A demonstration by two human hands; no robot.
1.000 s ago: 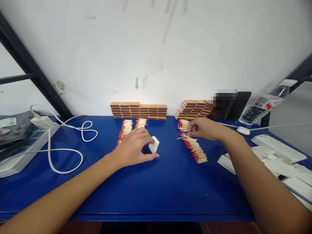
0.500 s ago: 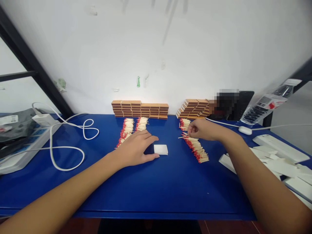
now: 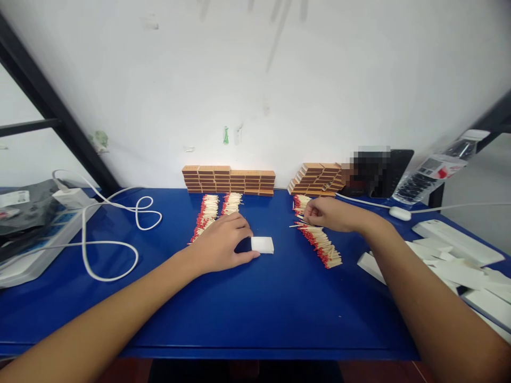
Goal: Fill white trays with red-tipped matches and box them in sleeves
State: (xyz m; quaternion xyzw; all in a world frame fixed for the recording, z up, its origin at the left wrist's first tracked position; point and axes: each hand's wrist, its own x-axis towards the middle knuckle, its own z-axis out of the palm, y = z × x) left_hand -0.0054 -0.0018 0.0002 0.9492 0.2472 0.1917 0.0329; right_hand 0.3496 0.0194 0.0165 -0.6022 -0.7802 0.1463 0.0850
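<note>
A small white matchbox tray (image 3: 262, 244) lies on the blue table. At its left end my left hand (image 3: 222, 242) grips it between thumb and forefinger, the other fingers curled. My right hand (image 3: 325, 214) is closed in a pinch among red-tipped matches (image 3: 319, 242) laid in a long slanting row. A few match ends poke out by its fingertips; how many it holds is hidden. Behind that hand is a smaller bunch of matches (image 3: 301, 203). Two more match rows, one on the left (image 3: 208, 210) and one beside it (image 3: 232, 202), run partly behind my left hand.
Stacked matchboxes stand against the wall, one stack on the left (image 3: 227, 180) and another on the right (image 3: 313, 179). White card pieces (image 3: 455, 266), a water bottle (image 3: 439, 167) and a dark device (image 3: 393, 170) lie right. White cables (image 3: 109, 242) and a power strip (image 3: 59, 239) occupy the left.
The forefinger of my left hand has curled in to the tray's left corner. My right hand has shifted slightly left and down among the matches.
</note>
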